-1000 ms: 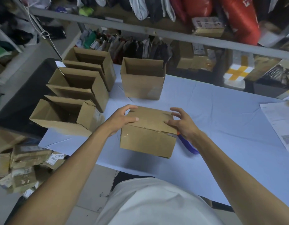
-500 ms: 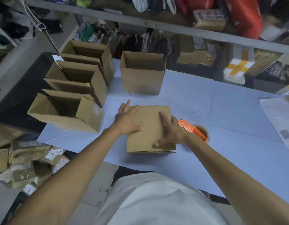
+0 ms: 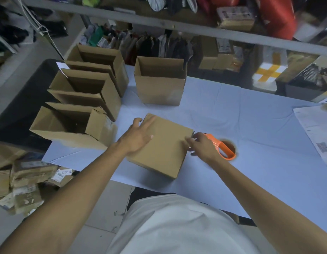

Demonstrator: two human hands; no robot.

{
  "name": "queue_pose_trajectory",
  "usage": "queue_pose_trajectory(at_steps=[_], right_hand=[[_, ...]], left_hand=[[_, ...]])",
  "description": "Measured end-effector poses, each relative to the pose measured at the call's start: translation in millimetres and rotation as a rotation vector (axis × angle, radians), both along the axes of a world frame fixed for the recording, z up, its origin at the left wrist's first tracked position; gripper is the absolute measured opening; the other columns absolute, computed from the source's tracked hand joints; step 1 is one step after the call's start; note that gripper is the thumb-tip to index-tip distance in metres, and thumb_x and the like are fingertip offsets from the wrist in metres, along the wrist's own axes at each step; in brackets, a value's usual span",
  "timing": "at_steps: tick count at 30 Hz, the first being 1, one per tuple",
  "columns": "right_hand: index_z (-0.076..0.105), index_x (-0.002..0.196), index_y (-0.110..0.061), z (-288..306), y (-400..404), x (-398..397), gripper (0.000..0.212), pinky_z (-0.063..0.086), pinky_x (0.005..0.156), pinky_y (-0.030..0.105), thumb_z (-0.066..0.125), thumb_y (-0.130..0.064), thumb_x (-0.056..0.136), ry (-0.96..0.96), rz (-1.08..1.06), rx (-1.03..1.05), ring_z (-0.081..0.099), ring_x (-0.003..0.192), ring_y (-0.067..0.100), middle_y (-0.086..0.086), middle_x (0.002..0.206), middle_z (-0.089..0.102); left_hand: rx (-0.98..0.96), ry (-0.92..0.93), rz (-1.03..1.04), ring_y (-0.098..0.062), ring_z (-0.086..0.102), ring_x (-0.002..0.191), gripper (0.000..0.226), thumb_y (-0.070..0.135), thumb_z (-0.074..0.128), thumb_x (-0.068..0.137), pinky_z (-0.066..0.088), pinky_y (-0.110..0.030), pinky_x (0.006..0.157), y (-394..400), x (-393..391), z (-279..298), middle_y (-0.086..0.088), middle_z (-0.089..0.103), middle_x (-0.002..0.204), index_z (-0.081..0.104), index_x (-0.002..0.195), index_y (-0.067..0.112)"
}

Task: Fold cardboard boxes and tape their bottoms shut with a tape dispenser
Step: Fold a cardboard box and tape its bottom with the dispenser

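Fingers of the left hand (image 3: 136,137) press flat on the upturned box (image 3: 161,145) mid-frame, right hand (image 3: 203,148) loosely uncurled beside the orange tape dispenser (image 3: 222,148), likely grabbing it next.

My table (image 3: 250,110), under a pale blue cloth, carries a closed cardboard box (image 3: 162,151) near its front edge, an orange tape dispenser (image 3: 223,149) just beside it, open boxes (image 3: 82,107) along the left edge, one open box (image 3: 159,85) by the back edge, and printed sheets (image 3: 316,136) at the right edge.
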State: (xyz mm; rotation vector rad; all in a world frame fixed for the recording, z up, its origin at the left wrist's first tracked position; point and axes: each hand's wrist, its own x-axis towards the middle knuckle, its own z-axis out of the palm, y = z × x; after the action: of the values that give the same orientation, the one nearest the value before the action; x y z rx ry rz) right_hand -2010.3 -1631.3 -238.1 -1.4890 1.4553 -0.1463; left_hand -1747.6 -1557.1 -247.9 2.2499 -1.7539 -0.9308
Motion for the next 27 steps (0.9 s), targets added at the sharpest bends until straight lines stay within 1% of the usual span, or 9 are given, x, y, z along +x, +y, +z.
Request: queue_pose_trajectory(at_steps=[3, 7, 9, 11, 14, 19, 21, 24, 27], right_hand=[[0.043, 0.131, -0.013, -3.2, 2.5, 4.7, 0.065, 0.052, 0.068, 0.027, 0.08, -0.024, 0.079, -0.07, 0.114, 0.045, 0.063, 0.094, 0.017, -0.003, 0.104, 0.063], [0.004, 0.157, -0.022, 0.1, 5.0, -0.4, 0.122, 0.049, 0.1, 0.037, 0.089, -0.026, 0.07, -0.162, 0.275, 0.095, 0.047, 0.129, 0.02, -0.001, 0.152, 0.034], [-0.017, 0.153, -0.037, 1.8, 15.4, -0.9, 0.144, 0.045, 0.104, 0.037, 0.093, -0.038, 0.059, -0.051, 0.508, 0.041, 0.036, 0.136, 0.021, -0.002, 0.161, 0.008], [-0.027, 0.146, -0.045, 1.4, 26.4, -1.3, 0.15, 0.047, 0.099, 0.036, 0.092, -0.047, 0.054, 0.134, 0.721, -0.045, 0.036, 0.136, 0.028, -0.001, 0.16, -0.021], [-0.02, 0.148, -0.047, 0.6, 24.6, -2.7, 0.145, 0.047, 0.1, 0.038, 0.092, -0.048, 0.056, 0.164, 0.755, -0.111, 0.041, 0.131, 0.032, -0.002, 0.16, -0.016], [0.029, 0.152, -0.033, 3.3, -8.7, -22.1, 0.102, 0.047, 0.099, 0.039, 0.088, -0.022, 0.07, 0.018, 0.502, -0.109, 0.052, 0.121, 0.025, 0.003, 0.135, 0.052], [0.044, 0.145, -0.027, 0.9, -14.1, -28.4, 0.08, 0.047, 0.102, 0.045, 0.081, -0.01, 0.077, -0.116, 0.306, -0.003, 0.056, 0.12, 0.026, 0.004, 0.132, 0.056], [0.054, 0.136, -0.03, -1.8, -12.8, -23.2, 0.054, 0.05, 0.1, 0.044, 0.069, -0.019, 0.085, -0.183, 0.126, 0.093, 0.06, 0.112, 0.021, 0.0, 0.126, 0.058], [0.053, 0.137, -0.029, -4.1, -14.9, -13.1, 0.051, 0.041, 0.099, 0.029, 0.069, -0.028, 0.088, -0.035, 0.22, -0.105, 0.053, 0.117, 0.017, -0.004, 0.129, 0.05]], left_hand=[[0.046, -0.026, -0.006, -0.032, 0.051, 0.119, 0.082, 0.047, 0.053, 0.091, 0.046, -0.045, 0.095, -2.4, -4.5, 4.2, 0.001, -0.004, 0.157, -0.011, 0.139, 0.063], [0.192, -0.144, -0.039, -0.035, 0.042, 0.131, 0.117, 0.061, 0.075, 0.066, 0.044, -0.045, 0.098, -8.3, 3.0, 12.2, -0.001, -0.025, 0.159, -0.015, 0.141, 0.06], [0.167, -0.164, -0.142, -0.03, 0.021, 0.142, 0.111, 0.059, 0.076, 0.065, 0.032, -0.047, 0.109, -12.1, 1.9, 12.9, 0.001, -0.006, 0.161, 0.002, 0.148, 0.054], [0.123, -0.097, -0.186, -0.027, 0.031, 0.135, 0.095, 0.056, 0.074, 0.07, 0.036, -0.042, 0.106, -15.4, -1.0, 10.7, -0.001, 0.035, 0.145, 0.019, 0.147, 0.049], [0.032, -0.068, -0.095, -0.025, 0.049, 0.112, 0.065, 0.059, 0.064, 0.08, 0.043, -0.04, 0.09, -12.3, -7.0, 4.5, 0.001, 0.05, 0.116, 0.036, 0.135, 0.041], [-0.077, -0.152, 0.104, -0.021, 0.046, 0.084, 0.065, 0.067, 0.072, 0.067, 0.032, -0.033, 0.064, -9.3, -10.3, 4.0, 0.002, 0.041, 0.093, 0.034, 0.091, 0.02], [-0.03, -0.031, 0.186, -0.025, 0.053, 0.091, 0.079, 0.064, 0.078, 0.062, 0.041, -0.036, 0.069, -4.8, -9.2, 6.7, -0.001, 0.047, 0.101, 0.039, 0.111, 0.016], [0.093, 0.189, 0.076, -0.026, 0.06, 0.094, 0.117, 0.058, 0.081, 0.065, 0.052, -0.04, 0.083, 6.5, -23.8, 12.2, -0.009, 0.059, 0.106, 0.004, 0.151, 0.037], [0.133, 0.108, 0.047, -0.028, 0.058, 0.103, 0.087, 0.063, 0.068, 0.076, 0.051, -0.04, 0.085, 12.0, -44.4, 9.1, -0.007, 0.06, 0.113, 0.019, 0.145, 0.044]])
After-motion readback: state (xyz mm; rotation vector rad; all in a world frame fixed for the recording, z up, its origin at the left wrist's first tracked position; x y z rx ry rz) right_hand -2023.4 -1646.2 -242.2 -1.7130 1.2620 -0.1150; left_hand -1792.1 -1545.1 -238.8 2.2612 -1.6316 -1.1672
